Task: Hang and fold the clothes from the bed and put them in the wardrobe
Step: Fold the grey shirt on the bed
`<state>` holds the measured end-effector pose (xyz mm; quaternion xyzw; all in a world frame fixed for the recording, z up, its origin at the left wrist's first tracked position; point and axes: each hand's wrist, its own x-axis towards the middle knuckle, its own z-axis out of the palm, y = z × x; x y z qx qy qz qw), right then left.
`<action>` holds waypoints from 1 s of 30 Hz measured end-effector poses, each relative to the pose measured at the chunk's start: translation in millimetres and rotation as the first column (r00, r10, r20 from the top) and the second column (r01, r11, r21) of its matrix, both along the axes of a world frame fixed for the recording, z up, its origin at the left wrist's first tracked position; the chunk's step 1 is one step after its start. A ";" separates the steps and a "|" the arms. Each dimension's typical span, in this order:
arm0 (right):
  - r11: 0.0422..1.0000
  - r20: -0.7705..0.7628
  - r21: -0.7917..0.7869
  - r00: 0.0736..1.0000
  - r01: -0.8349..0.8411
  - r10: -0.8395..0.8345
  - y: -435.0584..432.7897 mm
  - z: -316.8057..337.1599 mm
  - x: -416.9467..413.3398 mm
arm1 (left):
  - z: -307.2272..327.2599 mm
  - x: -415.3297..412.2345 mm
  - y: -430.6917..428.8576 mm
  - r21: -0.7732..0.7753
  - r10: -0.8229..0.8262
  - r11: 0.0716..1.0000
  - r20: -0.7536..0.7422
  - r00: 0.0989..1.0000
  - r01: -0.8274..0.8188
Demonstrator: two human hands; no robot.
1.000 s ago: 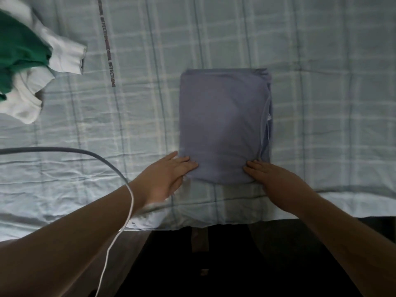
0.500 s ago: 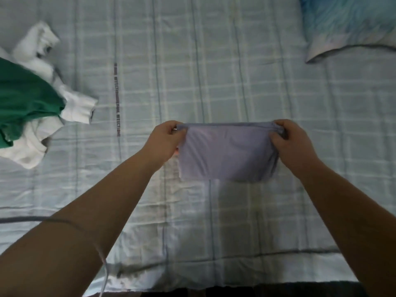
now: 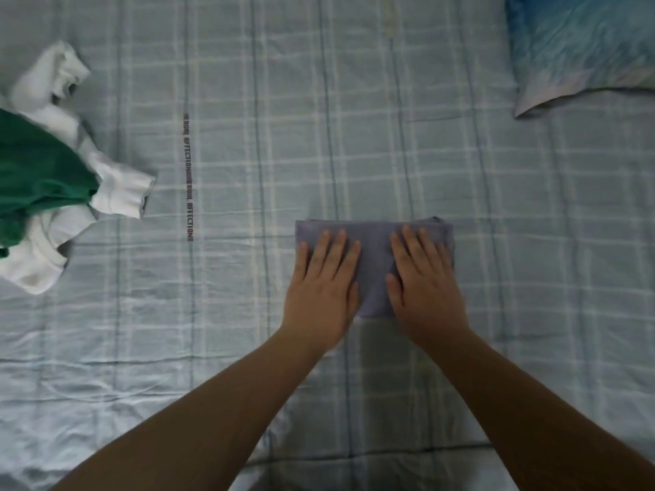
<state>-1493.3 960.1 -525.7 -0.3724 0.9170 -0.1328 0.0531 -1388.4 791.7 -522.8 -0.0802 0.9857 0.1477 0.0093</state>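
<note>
A grey-purple garment [image 3: 375,264] lies folded into a small rectangle on the bed, a little right of centre. My left hand [image 3: 324,285] presses flat on its left half, fingers straight. My right hand [image 3: 423,281] presses flat on its right half in the same way. Between the two hands a strip of the fabric shows. At the left edge lies an unfolded heap: a green garment [image 3: 35,171] on top of a white garment [image 3: 117,193].
The bed sheet [image 3: 248,136] is pale blue with a check pattern and a printed line of text. A blue pillow [image 3: 584,47] sits at the top right corner. The sheet is wrinkled at the near left.
Both hands lifted the garment's near edge, folded it away from me over its far half, let go, and now press flat on the halved rectangle. The view has tilted further up the bed.
</note>
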 end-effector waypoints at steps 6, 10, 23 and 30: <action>0.994 0.046 0.112 0.999 0.022 -0.027 7.7 -27.1 0.0 | -37.5 6.6 -5.6 -0.043 0.114 0.993 0.141 0.983 -0.109; 0.995 0.040 0.097 0.998 0.038 -0.043 4.7 -30.9 0.9 | -39.3 5.4 -1.4 -0.024 0.130 0.992 0.156 0.979 -0.128; 0.629 0.613 0.111 0.446 0.769 -0.653 6.7 19.3 -8.4 | 20.8 -19.0 -37.1 0.413 0.633 0.337 0.566 0.528 -0.846; 0.524 0.802 0.237 0.140 0.819 -0.581 3.9 17.8 -35.7 | 27.9 -24.8 -50.9 0.559 0.472 0.085 0.707 0.527 -0.825</action>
